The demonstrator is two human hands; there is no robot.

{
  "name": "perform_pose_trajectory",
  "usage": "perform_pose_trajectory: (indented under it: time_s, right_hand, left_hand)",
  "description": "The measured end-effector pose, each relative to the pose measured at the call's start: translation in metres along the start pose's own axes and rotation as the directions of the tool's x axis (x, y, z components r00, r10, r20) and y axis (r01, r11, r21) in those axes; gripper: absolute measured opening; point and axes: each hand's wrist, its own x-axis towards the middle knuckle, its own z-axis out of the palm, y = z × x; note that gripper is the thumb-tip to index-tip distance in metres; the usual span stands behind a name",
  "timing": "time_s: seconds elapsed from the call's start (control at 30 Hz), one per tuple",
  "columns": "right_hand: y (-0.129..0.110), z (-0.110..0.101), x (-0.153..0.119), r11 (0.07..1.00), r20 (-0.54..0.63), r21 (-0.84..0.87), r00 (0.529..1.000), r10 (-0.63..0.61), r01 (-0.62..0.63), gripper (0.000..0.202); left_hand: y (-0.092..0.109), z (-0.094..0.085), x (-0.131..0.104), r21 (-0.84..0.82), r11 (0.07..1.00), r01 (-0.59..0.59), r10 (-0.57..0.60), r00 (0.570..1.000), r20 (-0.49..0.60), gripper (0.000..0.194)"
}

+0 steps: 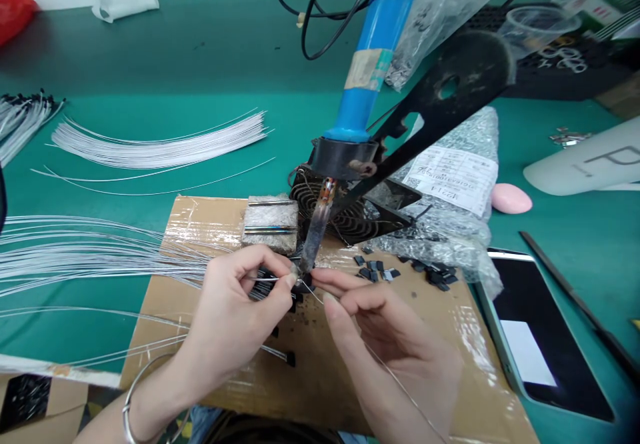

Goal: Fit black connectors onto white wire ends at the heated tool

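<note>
Left hand (245,307) grip: pinching white wire (267,279), end just below soldering iron (354,114) tip. Right hand (395,337) grip: pinching thin silvery wire (312,291), right of tip. Both likely light, bendy; hold near ends, clear of tip heat.

Phone (530,307) at four o'clock, white patch on its dark screen! Pink egg-shaped piece (513,199) at three, near a pale lettered container (575,164); clear plastic cup (533,36) at two; crumpled white wrapper (127,8) and red bundle (15,14) at ten!
</note>
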Motion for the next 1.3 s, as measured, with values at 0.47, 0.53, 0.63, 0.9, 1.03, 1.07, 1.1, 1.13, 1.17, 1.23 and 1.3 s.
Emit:
perform_pose_trajectory:
  time_s: [0.47, 0.53, 0.63, 0.9, 1.03, 1.07, 1.1, 1.13, 1.17, 1.23, 1.3]
  right_hand:
    - [0.002, -0.001, 0.003, 0.986, 0.021, -0.133, 0.995, -0.098, 0.100, 0.025]
    - [0.004, -0.001, 0.002, 0.982, 0.015, -0.141, 0.992, -0.126, 0.127, 0.024]
    - [0.006, 0.000, 0.002, 0.977, 0.009, -0.139, 0.987, -0.162, 0.162, 0.023]
    - [0.010, 0.002, 0.001, 0.970, -0.005, -0.135, 0.979, -0.206, 0.203, 0.022]
    - [0.010, 0.002, 0.001, 0.967, 0.006, -0.132, 0.976, -0.219, 0.218, 0.020]
    - [0.010, 0.002, 0.001, 0.966, 0.004, -0.134, 0.975, -0.223, 0.221, 0.019]
    - [0.010, 0.002, 0.001, 0.964, 0.001, -0.140, 0.974, -0.227, 0.225, 0.019]
    - [0.010, 0.002, 0.001, 0.963, -0.002, -0.146, 0.973, -0.231, 0.229, 0.020]
    - [0.010, 0.002, 0.001, 0.961, -0.004, -0.151, 0.972, -0.237, 0.234, 0.019]
    - [0.011, 0.002, 0.001, 0.958, -0.004, -0.157, 0.970, -0.244, 0.240, 0.020]
    - [0.012, 0.001, 0.002, 0.957, -0.002, -0.160, 0.970, -0.243, 0.240, 0.019]
  left_hand:
    - [-0.002, 0.002, -0.001, 0.020, 1.000, -0.001, 0.002, 1.000, -0.019, 0.011]
    - [-0.002, 0.002, -0.001, 0.010, 1.000, -0.012, 0.012, 1.000, -0.022, 0.012]
    - [-0.002, 0.003, -0.001, -0.013, 1.000, -0.021, 0.021, 1.000, -0.022, 0.012]
    - [0.000, 0.003, -0.001, -0.019, 0.999, -0.047, 0.046, 0.998, -0.038, 0.011]
    - [-0.001, 0.002, -0.001, -0.024, 0.999, -0.049, 0.048, 0.998, -0.028, 0.011]
    - [-0.001, 0.002, -0.001, -0.026, 0.998, -0.048, 0.048, 0.999, -0.024, 0.011]
    - [-0.001, 0.002, -0.001, -0.028, 0.998, -0.050, 0.049, 0.999, -0.019, 0.011]
    - [-0.002, 0.002, -0.001, -0.030, 0.998, -0.051, 0.051, 0.999, -0.017, 0.011]
    - [-0.002, 0.002, -0.001, -0.030, 0.998, -0.051, 0.051, 0.999, -0.014, 0.011]
    - [-0.003, 0.002, -0.001, -0.024, 0.999, -0.047, 0.047, 0.999, -0.013, 0.012]
    - [-0.004, 0.002, -0.001, -0.010, 0.999, -0.038, 0.038, 0.999, -0.015, 0.012]
